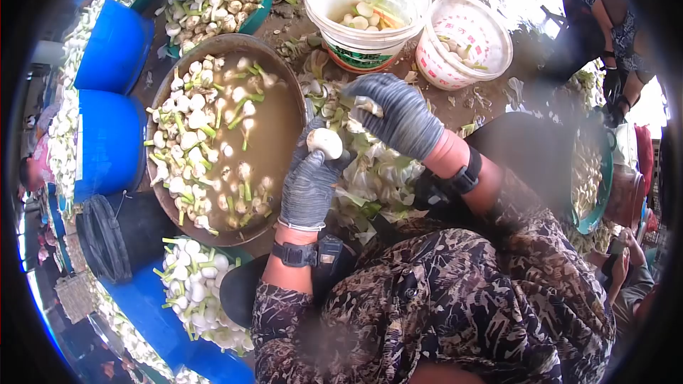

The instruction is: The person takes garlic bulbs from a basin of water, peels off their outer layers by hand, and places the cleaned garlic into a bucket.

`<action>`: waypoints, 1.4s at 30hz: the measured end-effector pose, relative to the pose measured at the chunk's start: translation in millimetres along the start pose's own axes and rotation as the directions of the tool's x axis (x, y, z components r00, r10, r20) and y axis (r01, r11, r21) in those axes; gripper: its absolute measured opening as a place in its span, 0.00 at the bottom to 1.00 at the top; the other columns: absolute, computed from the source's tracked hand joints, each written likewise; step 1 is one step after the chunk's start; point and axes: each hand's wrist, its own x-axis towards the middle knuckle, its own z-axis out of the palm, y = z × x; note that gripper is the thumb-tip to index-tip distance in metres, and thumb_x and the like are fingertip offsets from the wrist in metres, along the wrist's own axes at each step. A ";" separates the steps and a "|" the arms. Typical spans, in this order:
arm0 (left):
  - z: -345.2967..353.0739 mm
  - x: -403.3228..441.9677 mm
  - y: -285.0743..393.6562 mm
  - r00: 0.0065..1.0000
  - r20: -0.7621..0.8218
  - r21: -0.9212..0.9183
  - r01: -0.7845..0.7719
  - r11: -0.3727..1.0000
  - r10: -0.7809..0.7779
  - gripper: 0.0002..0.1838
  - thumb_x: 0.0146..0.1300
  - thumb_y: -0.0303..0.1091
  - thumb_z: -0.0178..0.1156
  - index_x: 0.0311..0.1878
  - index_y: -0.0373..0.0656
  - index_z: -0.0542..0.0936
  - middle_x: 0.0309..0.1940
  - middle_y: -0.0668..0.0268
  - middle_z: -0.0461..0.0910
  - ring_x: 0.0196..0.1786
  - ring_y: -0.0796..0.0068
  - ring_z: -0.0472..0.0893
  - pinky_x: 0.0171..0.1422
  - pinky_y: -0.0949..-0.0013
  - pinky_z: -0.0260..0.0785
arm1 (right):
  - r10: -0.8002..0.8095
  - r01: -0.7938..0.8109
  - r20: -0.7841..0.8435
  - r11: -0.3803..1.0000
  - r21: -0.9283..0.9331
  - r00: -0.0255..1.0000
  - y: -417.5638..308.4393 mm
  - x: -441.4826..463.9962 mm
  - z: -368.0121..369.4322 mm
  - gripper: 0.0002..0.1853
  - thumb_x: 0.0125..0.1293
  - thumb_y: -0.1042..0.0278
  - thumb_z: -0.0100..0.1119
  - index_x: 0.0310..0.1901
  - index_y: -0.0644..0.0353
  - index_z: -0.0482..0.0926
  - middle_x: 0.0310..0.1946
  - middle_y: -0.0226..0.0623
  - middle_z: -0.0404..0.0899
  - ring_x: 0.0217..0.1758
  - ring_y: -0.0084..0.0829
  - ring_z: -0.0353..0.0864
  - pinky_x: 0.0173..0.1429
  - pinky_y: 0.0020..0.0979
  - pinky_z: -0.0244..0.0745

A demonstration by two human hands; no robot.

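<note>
My left hand [307, 188], in a grey glove, grips a white garlic bulb [324, 144] between thumb and fingers beside the basin's rim. My right hand [402, 115], gloved too, is raised just right of the bulb and apart from it. Its fingers are curled, with a pale scrap showing at them; what they hold is not clear. To the left stands a wide round basin [279, 64] of murky water, with several stemmed garlic bulbs [188, 139] in it. Loose peels and leaves [380, 178] lie under my hands.
A white bucket [366, 39] with trimmed bulbs and a smaller white tub [462, 75] stand ahead. Blue tubs [107, 142], a black bucket [121, 238] and a heap of garlic [199, 288] are at the left. Another person [605, 35] bends at the right, near a green-rimmed basin [605, 178].
</note>
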 end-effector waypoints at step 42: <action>-10.1 6.1 10.6 0.945 -0.296 0.229 -0.073 0.971 0.141 0.17 0.69 0.44 0.54 0.51 0.42 0.73 0.29 0.67 0.77 0.20 0.81 0.74 0.17 0.78 0.66 | 0.360 -0.388 0.785 0.907 -0.167 0.504 11.4 -48.2 54.5 0.27 0.61 0.46 0.60 0.54 0.60 0.76 0.47 0.50 0.81 0.49 0.50 0.80 0.53 0.43 0.75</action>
